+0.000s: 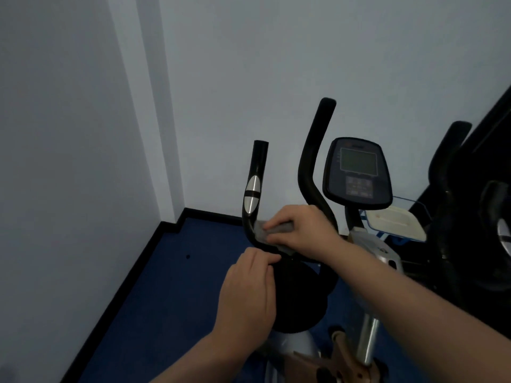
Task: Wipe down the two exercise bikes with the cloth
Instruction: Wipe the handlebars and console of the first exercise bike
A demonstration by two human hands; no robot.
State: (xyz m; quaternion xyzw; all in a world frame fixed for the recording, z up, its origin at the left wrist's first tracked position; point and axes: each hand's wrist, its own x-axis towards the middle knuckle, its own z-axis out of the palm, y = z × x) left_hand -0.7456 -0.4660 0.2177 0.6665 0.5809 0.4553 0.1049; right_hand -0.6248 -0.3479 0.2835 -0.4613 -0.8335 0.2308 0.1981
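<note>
An exercise bike stands in front of me with black curved handlebars [254, 172] and a dark console [358, 172] with a screen. My right hand [301, 228] grips a grey cloth [266, 234] wrapped around the lower bend of the left handlebar, below its silver sensor pad [252, 199]. My left hand [249, 288] holds the handlebar just below the cloth, fingers curled on the bar near the black seat [298, 294]. A second dark bike [470, 217] stands at the right edge, partly cut off.
White walls meet in a corner at the left, with black skirting along blue carpet [171, 286]. A clear plastic box with a white lid [395, 222] sits behind the console. The bike's silver frame post [369, 338] and a brown pedal are at the bottom.
</note>
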